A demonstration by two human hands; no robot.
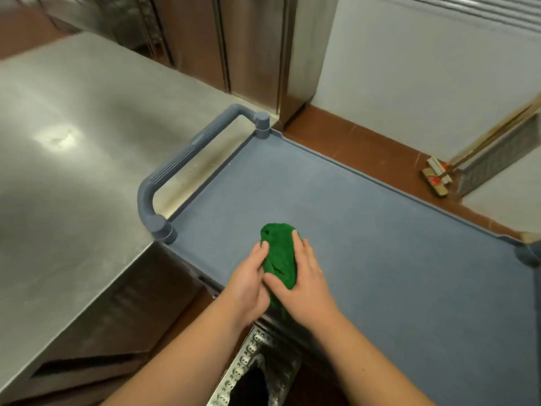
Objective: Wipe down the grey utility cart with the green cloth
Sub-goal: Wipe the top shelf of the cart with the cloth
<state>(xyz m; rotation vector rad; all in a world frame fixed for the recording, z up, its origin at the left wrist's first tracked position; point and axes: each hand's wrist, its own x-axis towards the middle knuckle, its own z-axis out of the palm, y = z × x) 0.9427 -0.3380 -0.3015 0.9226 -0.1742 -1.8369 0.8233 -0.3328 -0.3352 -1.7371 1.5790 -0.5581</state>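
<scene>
Cloth (278, 253), green and bunched into a long wad, is held between both hands over the near edge of the grey cart (395, 230). It is gripped from either side: the left hand (248, 284) is curled against its left flank with fingertips pressed into the fabric, and the right hand (303, 284) is closed over its right flank, thumb laid across the lower part. Each grip is wrapped on the cloth, neither opened flat. The far end of the wad is seen above the cart's top shelf; whether it touches the shelf cannot be told. The shelf is bare apart from the cloth and is bounded by a raised rim. A ribbed grey handle (187, 159) is mounted on two corner posts at the cart's left end, just beside a steel counter (73, 142). Steel cabinet doors (234, 48) are seen beyond. On the red-brown floor (366, 148) to the right, a broom head (436, 180) is propped near the white wall (409, 83). A perforated metal piece (251, 367) is visible below the forearms.
</scene>
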